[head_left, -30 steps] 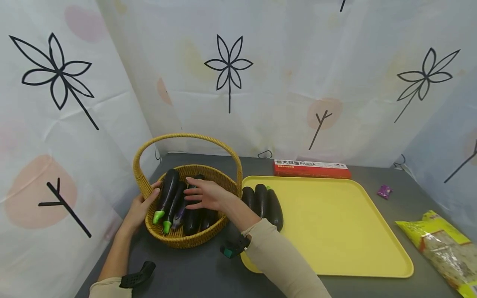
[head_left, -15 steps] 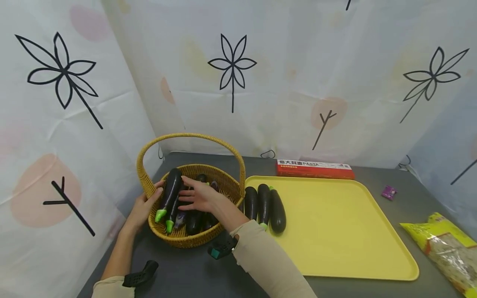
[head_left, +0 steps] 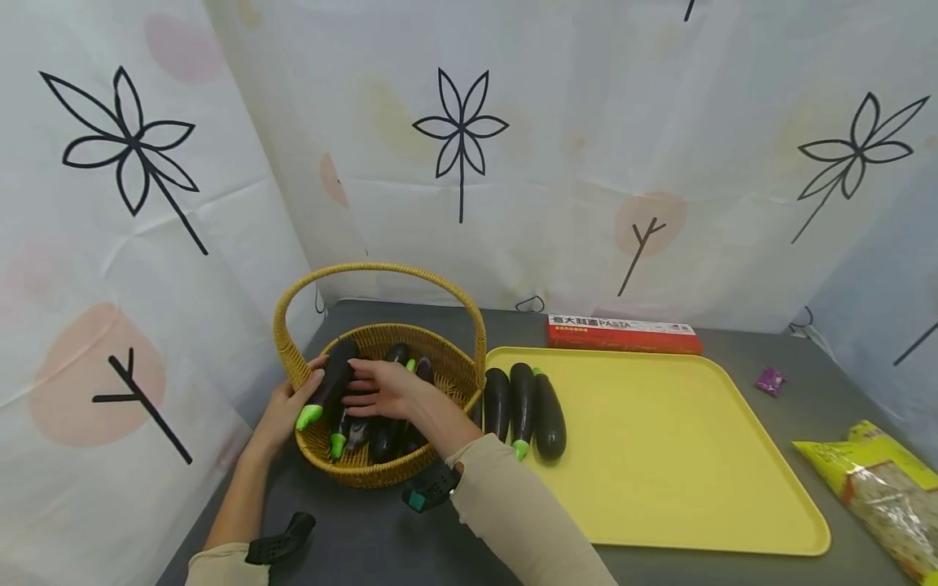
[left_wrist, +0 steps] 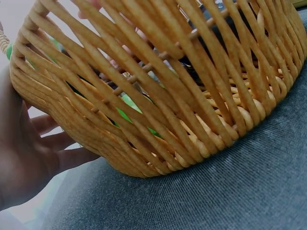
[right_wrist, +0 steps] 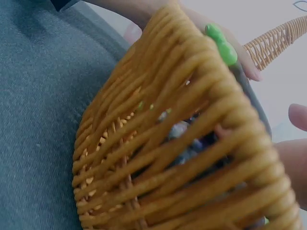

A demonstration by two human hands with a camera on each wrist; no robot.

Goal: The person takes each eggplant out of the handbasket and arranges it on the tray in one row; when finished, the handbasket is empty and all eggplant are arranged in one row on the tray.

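Observation:
A woven basket point(head_left: 388, 472) with a tall arched handle holds several dark eggplants. At its left side, my left hand point(head_left: 282, 411) grips the rim near the handle's base; in the left wrist view, fingers point(left_wrist: 72, 158) lie along the outside of the weave. The leftmost eggplant point(head_left: 335, 376) lies slanted on top, its green stem point(right_wrist: 221, 45) poking over the rim in the right wrist view. My right hand point(head_left: 388, 391) reaches inside, straight fingertips right at that eggplant's side, thumb raised. Other eggplants point(head_left: 384, 439) lie beneath, partly covered by the hand.
Right of the basket is a yellow tray point(head_left: 659, 464) with several eggplants point(head_left: 523, 403) lined up along its left side. Behind it lies a red pasta box point(head_left: 623, 335). A purple packet point(head_left: 771, 381) and a yellow bag point(head_left: 879, 480) are at the right.
My right hand has moved left from mid-basket to the leftmost eggplant. That eggplant has tilted, its stem end swinging left over the rim. The left hand keeps its grip.

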